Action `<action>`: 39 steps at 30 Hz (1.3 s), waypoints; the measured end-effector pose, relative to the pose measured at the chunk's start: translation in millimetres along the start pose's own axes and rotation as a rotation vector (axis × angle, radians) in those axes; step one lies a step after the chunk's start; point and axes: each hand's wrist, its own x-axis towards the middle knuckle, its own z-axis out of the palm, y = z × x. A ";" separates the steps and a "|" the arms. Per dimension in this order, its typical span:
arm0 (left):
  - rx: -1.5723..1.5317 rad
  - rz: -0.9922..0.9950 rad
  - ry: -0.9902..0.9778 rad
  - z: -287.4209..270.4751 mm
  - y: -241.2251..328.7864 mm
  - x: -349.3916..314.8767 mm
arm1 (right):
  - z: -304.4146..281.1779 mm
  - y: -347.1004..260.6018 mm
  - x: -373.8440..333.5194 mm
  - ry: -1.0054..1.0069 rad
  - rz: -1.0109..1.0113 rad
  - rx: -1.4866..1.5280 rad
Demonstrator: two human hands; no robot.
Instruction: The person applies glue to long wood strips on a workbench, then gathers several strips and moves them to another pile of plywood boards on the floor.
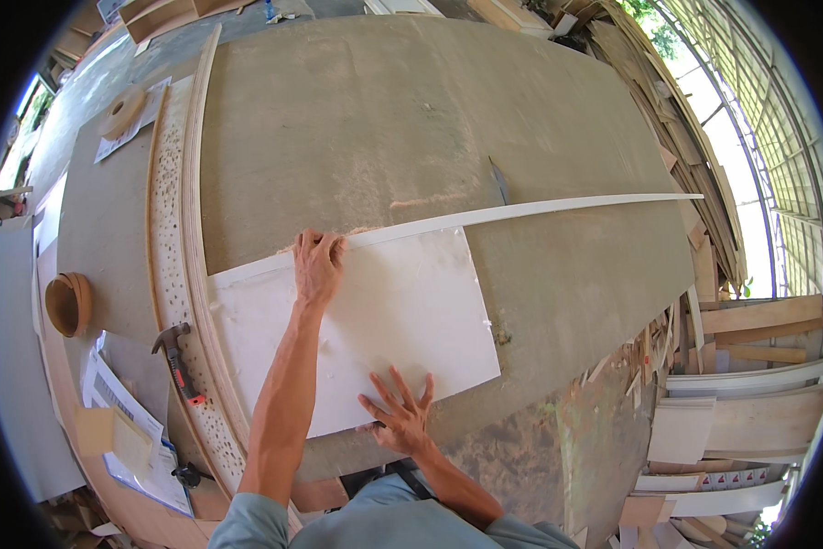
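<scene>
A white rectangular panel (402, 302) lies on a large brown worktable. Along its far edge runs a long, narrow white strip (540, 209), which extends well past the panel to the right. My left hand (318, 267) is closed, its bent fingers gripping the strip over the panel's far edge. Near the panel's front edge, my right hand (402, 416) rests open with spread fingers on the white surface. A slim, dark pointed tool (498, 181) lies just beyond the strip; its kind is unclear. Light brown dust lies beyond my left hand.
A layered wooden rail (194, 183) borders the panel's left side. Left of it are a claw hammer (181, 364), a coil of brown edging (69, 304), a tan roll (123, 112) and papers (123, 403). Stacked boards (741, 421) and wood scraps line the right side.
</scene>
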 end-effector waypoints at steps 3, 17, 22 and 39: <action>0.001 0.005 -0.004 0.2 -3.4 4.1 | -0.2 0.1 4.2 0.000 0.000 0.010; -0.004 0.027 0.034 5.6 -9.7 14.9 | 6.3 4.3 14.0 0.047 0.001 0.044; 0.005 0.027 0.025 5.1 -11.7 17.7 | 5.2 4.1 18.1 0.052 0.004 0.049; 0.049 0.036 -0.013 4.0 -19.1 38.6 | 7.9 6.1 32.3 0.112 0.002 0.095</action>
